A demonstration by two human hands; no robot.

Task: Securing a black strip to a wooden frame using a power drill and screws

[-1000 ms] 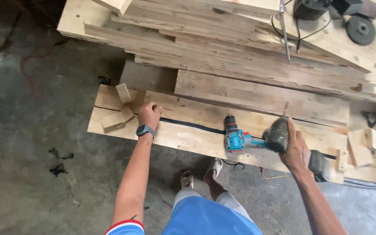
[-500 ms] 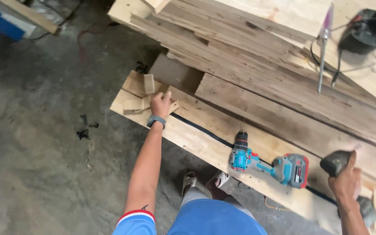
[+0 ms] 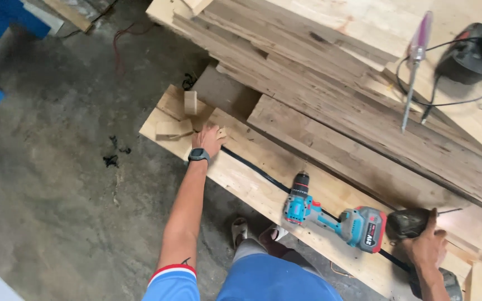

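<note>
The left hand (image 3: pixel 210 138) lies flat, fingers spread, on small pale wooden offcuts (image 3: pixel 175 129) at the plank's end. The turquoise cordless drill (image 3: pixel 330 214) lies unheld mid-plank. The right hand (image 3: pixel 426 248) wraps its fingers around a dark rounded tool (image 3: pixel 407 222). Judged step: positioning the blocks; the drill needs picking up.

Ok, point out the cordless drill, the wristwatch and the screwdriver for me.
cordless drill (image 3: pixel 330 214), head view, on the teal body lying on the plank.
wristwatch (image 3: pixel 198 155), head view, on the dark face at the left wrist.
screwdriver (image 3: pixel 414 67), head view, on the shaft below the handle.
</note>
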